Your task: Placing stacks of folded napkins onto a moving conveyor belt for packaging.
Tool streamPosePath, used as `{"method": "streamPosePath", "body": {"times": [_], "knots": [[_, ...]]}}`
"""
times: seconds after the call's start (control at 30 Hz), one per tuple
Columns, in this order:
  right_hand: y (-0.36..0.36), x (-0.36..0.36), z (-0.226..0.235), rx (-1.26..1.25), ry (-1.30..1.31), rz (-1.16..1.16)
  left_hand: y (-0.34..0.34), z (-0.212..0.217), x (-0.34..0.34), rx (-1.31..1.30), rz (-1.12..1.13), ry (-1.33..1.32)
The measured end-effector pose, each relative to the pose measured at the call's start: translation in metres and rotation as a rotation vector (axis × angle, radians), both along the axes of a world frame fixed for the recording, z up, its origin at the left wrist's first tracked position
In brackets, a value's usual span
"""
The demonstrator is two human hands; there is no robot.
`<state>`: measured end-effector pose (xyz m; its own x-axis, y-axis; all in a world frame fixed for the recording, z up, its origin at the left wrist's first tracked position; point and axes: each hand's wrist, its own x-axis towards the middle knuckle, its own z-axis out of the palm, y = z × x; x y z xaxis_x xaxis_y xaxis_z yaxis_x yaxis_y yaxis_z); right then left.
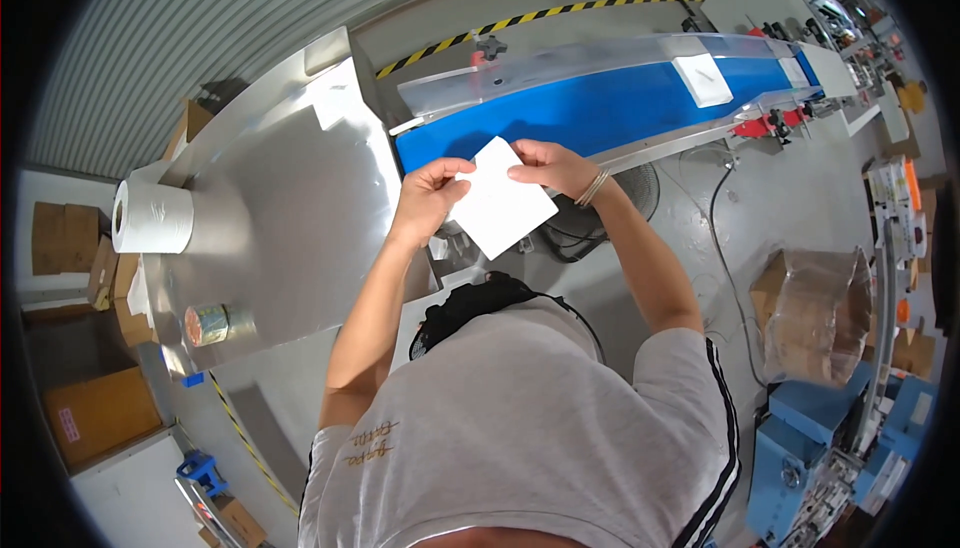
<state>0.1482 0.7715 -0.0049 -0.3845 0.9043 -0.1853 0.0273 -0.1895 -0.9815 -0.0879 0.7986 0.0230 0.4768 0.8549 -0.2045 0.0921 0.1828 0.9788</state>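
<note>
"Grey shirt (550, 418) closest to the eye; what's beyond it?"

"Both my hands, at the near side of the belt (600, 103), by its left end. With my left hand (428, 196) I pinch the white square (505, 208) by its left edge; with my right hand (552, 166), by its upper right edge. Thumbs and fingers are closed on it."

"How far along are you?"

"Partway with this one, I'd judge: it's in my grip, not laid down. Its top corner overlaps the belt in view; whether they touch, I can't tell."

"What's left?"

"A second square (703, 80) lies on the belt, well to the right of my hands. Another white piece (793, 72) is at the belt's far right end, too small to make out. I touch neither, so I'd count both as left."

"Any finished ones?"

"I can't make out a pile. Left of the belt, the steel table (270, 198) carries a white roll (155, 218) and some tape (207, 325)."
</note>
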Motion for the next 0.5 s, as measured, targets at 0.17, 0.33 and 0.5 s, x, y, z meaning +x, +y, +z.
{"method": "streamPosePath", "body": {"times": [0.17, 0.33, 0.5], "knots": [[0.008, 0.066, -0.02, 0.015, -0.126, -0.377, -0.015, -0.001, 0.013, 0.144, 0.168, 0.092], [0.042, 0.195, -0.032, 0.148, -0.699, -0.71, -0.028, -0.04, -0.016, 0.149, 0.098, 0.187], [0.011, 0.25, -0.077, 0.384, -1.013, -1.44, -0.04, -0.055, -0.038, 0.239, 0.154, 0.346]]}}
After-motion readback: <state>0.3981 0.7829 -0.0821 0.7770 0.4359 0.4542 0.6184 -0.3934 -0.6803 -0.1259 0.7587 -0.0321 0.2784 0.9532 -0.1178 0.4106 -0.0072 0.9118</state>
